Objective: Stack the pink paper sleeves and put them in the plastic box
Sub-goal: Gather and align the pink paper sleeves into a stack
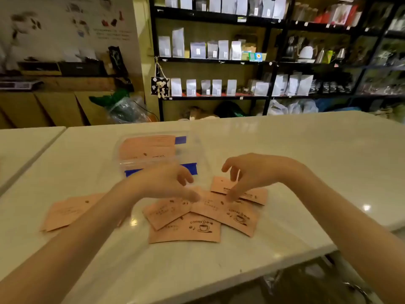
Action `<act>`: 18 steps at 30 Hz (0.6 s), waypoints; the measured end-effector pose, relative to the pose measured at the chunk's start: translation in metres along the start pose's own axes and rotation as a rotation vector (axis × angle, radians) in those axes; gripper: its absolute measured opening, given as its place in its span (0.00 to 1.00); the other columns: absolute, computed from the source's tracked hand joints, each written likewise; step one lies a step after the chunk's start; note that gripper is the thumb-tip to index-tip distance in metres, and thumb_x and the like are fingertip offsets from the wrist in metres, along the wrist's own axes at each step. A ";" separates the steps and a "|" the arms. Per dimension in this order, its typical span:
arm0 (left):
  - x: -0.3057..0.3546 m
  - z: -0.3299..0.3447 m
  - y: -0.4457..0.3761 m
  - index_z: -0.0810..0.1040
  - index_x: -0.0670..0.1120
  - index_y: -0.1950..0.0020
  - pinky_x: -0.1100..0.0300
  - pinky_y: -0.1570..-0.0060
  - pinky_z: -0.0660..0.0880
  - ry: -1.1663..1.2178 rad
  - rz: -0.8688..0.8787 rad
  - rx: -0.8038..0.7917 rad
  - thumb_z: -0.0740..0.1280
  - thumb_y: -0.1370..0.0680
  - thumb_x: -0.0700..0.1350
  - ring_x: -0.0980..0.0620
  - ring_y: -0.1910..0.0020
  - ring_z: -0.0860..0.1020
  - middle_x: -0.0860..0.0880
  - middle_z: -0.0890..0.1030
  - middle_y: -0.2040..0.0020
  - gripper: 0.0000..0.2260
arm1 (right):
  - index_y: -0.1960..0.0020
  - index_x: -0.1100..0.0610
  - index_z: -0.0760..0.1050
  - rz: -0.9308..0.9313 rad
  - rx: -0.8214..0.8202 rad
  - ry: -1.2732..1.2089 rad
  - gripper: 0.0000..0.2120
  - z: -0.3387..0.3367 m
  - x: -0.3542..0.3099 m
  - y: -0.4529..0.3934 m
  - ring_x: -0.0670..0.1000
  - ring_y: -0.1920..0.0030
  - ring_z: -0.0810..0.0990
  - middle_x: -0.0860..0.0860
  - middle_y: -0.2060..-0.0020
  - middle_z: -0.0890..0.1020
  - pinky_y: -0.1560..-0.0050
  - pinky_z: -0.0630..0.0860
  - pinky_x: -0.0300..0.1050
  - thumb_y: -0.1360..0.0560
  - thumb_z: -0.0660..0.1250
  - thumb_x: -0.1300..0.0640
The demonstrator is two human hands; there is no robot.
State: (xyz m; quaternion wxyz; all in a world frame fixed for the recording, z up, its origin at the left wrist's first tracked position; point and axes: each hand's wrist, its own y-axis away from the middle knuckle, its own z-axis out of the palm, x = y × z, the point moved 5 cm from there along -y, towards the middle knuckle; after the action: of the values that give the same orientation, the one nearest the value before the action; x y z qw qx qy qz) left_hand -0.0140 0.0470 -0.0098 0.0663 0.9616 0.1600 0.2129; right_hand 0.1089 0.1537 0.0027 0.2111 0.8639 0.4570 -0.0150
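On a white counter [306, 163] in a coffee shop, we begin at the far left with a pink sleeve [68, 210] lying apart from the rest, possibly with a second under it; we cannot tell. Moving right, our left hand [166, 183] hovers blurred above the loose pile [203, 212], fingers spread and curled, gripping nothing we can make out. Behind it sits the clear plastic box [157, 166], already holding a flat stack of pink sleeves [146, 147], too many to count, with blue tape on its near wall. In the pile itself we count about five sleeves overlapping at odd angles, the front one [186, 227] showing a printed cup and lying with its long side across us. Further right, our right hand [247, 172] reaches down, fingers apart, thumb and forefinger touching or just above the sleeve at the back [258, 195], whose long axis runs left to right, tilted slightly down to the right. That sleeve lies directly under the right fingers, so we judge the right hand nearer to take it; the box lies beyond and to the left.
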 end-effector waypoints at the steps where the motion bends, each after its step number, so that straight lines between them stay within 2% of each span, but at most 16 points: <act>1: -0.002 0.005 0.002 0.72 0.52 0.39 0.60 0.45 0.71 -0.014 -0.016 -0.023 0.69 0.33 0.59 0.55 0.45 0.74 0.52 0.76 0.41 0.25 | 0.34 0.50 0.63 0.009 -0.011 0.013 0.37 0.006 0.000 0.002 0.49 0.47 0.73 0.47 0.45 0.74 0.47 0.72 0.44 0.38 0.72 0.41; 3: -0.011 0.014 0.004 0.70 0.52 0.37 0.58 0.42 0.71 -0.072 -0.058 -0.031 0.69 0.34 0.59 0.54 0.42 0.71 0.52 0.73 0.39 0.27 | 0.36 0.51 0.66 0.021 -0.015 0.036 0.36 0.019 0.002 0.004 0.49 0.49 0.74 0.46 0.48 0.73 0.49 0.73 0.44 0.39 0.72 0.40; 7: -0.023 0.026 0.012 0.69 0.52 0.36 0.58 0.43 0.71 -0.121 -0.126 0.000 0.69 0.35 0.60 0.53 0.41 0.70 0.53 0.71 0.37 0.30 | 0.39 0.53 0.69 -0.012 0.065 0.074 0.35 0.034 0.002 0.009 0.50 0.50 0.74 0.48 0.47 0.74 0.48 0.75 0.48 0.41 0.71 0.37; 10: -0.024 0.027 0.015 0.69 0.51 0.37 0.57 0.43 0.71 -0.135 -0.113 0.037 0.69 0.35 0.60 0.52 0.42 0.71 0.52 0.72 0.38 0.29 | 0.40 0.51 0.70 -0.021 0.104 0.121 0.35 0.039 0.000 0.011 0.49 0.50 0.74 0.48 0.48 0.74 0.49 0.74 0.48 0.42 0.71 0.35; 13: -0.027 0.028 0.017 0.66 0.52 0.34 0.57 0.42 0.70 -0.084 -0.105 0.059 0.70 0.35 0.59 0.53 0.40 0.70 0.52 0.71 0.36 0.32 | 0.41 0.50 0.70 -0.024 0.131 0.092 0.34 0.042 -0.001 0.009 0.48 0.53 0.74 0.47 0.49 0.75 0.52 0.75 0.46 0.42 0.71 0.36; 18: -0.026 0.027 0.020 0.64 0.53 0.33 0.58 0.44 0.72 0.005 -0.061 0.099 0.71 0.34 0.56 0.56 0.48 0.70 0.53 0.74 0.40 0.32 | 0.40 0.50 0.69 -0.043 0.188 0.049 0.34 0.036 -0.007 0.010 0.48 0.52 0.74 0.47 0.48 0.75 0.51 0.75 0.46 0.41 0.72 0.38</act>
State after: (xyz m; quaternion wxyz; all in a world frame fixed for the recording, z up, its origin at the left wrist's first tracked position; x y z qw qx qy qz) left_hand -0.0190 0.0177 -0.0406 0.0248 0.9578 0.1999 0.2050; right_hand 0.1187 0.1300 -0.0248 0.1175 0.8701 0.4770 -0.0409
